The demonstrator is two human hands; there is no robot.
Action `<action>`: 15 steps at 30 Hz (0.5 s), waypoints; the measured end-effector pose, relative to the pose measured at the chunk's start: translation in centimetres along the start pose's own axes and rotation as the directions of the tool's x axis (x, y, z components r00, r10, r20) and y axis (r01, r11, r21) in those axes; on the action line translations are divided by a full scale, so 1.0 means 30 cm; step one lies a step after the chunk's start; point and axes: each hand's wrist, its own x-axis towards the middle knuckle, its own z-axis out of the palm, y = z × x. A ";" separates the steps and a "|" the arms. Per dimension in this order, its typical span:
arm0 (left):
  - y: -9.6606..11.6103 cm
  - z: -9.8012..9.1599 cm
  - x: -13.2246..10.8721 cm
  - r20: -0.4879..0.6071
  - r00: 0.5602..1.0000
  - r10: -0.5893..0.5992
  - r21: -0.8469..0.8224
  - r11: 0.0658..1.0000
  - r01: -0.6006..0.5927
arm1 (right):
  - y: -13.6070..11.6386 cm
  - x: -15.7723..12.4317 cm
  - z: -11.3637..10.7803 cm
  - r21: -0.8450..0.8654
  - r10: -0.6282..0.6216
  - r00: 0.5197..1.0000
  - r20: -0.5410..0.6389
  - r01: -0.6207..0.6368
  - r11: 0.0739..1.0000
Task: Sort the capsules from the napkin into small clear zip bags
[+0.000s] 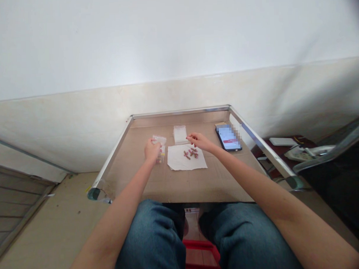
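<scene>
My left hand [152, 150] is closed on the edge of a small clear zip bag [160, 158] with coloured pieces inside, some pink and yellow. My right hand [199, 141] hovers over the far edge of a sheet of white paper [176, 163], fingertips pinched together. Whatever is between those fingertips is too small to make out. Below it on the paper lies a loose pile of reddish-brown capsules [192, 153]. Just beyond the paper, beside my right fingertips, rests a stack of clear, flat zip bags [180, 133].
A phone [229, 137] with its screen lit lies at the right of the cardboard-covered table [181, 189]. A metal rail [181, 110] runs round the back and sides. To the right, a low dark stand [286, 146] holds several items. A wall rises behind.
</scene>
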 end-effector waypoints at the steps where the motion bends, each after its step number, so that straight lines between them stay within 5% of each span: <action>1: -0.006 -0.010 0.004 -0.010 1.000 -0.018 0.026 0.999 0.018 | 0.001 0.000 0.000 -0.004 -0.003 1.000 0.005 0.003 1.000; 15: -0.010 -0.067 0.003 -0.043 0.999 0.012 0.350 0.937 0.004 | -0.003 -0.006 0.000 0.023 0.034 0.999 0.029 -0.034 0.999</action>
